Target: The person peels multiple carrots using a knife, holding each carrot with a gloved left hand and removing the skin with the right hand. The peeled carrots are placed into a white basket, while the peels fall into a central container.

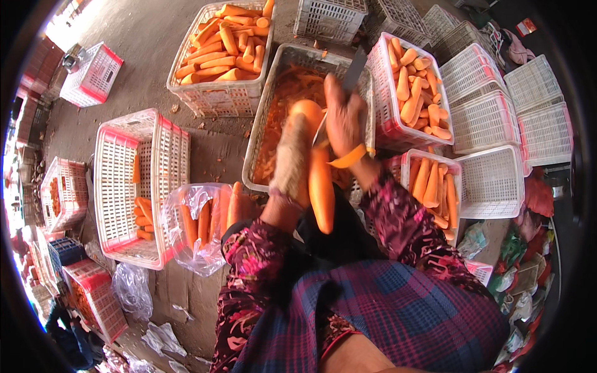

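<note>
My right hand (345, 121), with an orange band at the wrist, grips a bladed hand tool (355, 70). The tool's flat dark end sticks out past the fingers, and a thin metal edge shows beside the carrot. In a worn beige glove, my left hand (293, 154) holds a large carrot (322, 196) that slants down towards my lap. A rounded orange shape lies at the glove's far end; whether it is carrot or fingertips I cannot tell. Both hands are over a deep plastic tub (252, 154) holding wet orange peelings (280, 126).
A crate of smooth carrots (219, 56) stands beyond the tub. To the right are crates of carrots (415, 88) and longer carrots (431, 186). At left, a white crate (172, 154) holds a few carrots beside a clear bag of carrots (200, 224). Stacked crates (485, 121) line the right.
</note>
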A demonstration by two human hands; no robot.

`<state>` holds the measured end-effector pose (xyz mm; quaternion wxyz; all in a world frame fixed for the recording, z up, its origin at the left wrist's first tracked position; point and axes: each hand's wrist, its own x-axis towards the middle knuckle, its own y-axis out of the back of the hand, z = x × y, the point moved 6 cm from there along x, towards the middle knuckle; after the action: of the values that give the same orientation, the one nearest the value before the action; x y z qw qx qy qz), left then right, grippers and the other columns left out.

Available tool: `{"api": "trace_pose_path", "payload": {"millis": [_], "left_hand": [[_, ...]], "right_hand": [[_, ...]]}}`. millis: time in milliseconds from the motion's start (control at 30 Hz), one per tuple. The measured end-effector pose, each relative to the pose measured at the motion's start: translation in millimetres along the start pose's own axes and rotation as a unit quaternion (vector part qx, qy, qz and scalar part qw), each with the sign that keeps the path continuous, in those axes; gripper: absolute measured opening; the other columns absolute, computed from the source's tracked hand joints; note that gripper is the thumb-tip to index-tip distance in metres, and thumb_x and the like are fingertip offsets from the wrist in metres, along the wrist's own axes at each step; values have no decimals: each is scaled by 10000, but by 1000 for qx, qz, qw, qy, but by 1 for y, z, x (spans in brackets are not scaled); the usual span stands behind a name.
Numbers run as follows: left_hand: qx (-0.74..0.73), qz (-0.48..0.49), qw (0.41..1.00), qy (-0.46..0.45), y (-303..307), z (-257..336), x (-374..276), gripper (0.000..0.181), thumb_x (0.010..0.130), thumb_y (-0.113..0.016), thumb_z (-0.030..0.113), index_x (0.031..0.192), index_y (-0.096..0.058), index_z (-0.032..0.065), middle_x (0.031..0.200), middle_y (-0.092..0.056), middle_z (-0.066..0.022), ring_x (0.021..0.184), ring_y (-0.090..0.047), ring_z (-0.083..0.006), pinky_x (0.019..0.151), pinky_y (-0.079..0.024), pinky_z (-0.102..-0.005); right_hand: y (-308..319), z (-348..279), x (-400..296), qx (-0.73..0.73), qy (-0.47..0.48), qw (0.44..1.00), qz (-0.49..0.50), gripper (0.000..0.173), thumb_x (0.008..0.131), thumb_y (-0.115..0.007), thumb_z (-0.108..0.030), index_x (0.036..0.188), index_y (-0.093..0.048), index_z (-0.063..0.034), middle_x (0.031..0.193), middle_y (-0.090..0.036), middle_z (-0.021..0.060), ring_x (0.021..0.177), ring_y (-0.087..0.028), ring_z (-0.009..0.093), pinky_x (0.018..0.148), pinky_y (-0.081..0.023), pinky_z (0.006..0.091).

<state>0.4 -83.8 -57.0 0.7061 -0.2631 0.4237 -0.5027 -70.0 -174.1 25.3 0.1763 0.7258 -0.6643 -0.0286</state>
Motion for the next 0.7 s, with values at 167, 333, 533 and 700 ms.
{"api": "trace_pose_path", "payload": {"millis": [167,333,533,700], "left_hand": [[-117,-12,989,92,-15,-9,-15,501,1006,-544,530,1249,-581,93,935,-647,-68,748,-640,-213,608,-545,-337],[-148,-26,975,161,-36,-5,-41,556,992,-529,584,1156,-607,58,857,-659,-107,656,-638,-230,569,-547,-338],[-128,18,990,61,-1,13,-21,526,1013,-497,569,1190,-609,86,902,-672,-67,702,-655,-213,606,-572,-318],[-98,48,994,27,15,0,-11,494,1037,-459,545,1269,-575,125,1054,-655,-63,859,-665,-204,687,-579,-326]], "right_hand": [[-9,35,56,-87,63,992,71,687,1010,-492,-544,671,-654,32,548,-596,159,506,-610,288,499,-444,435],[27,60,124,-188,4,965,182,688,960,-561,-540,802,-647,123,776,-673,276,745,-660,429,666,-484,492],[-1,-11,41,-37,40,998,6,520,1030,-529,-401,673,-484,-26,623,-376,-26,573,-353,112,516,-268,375],[-11,-46,-50,37,67,993,-87,515,1030,-550,-381,667,-532,-17,555,-428,-23,535,-430,83,456,-318,333]]}}
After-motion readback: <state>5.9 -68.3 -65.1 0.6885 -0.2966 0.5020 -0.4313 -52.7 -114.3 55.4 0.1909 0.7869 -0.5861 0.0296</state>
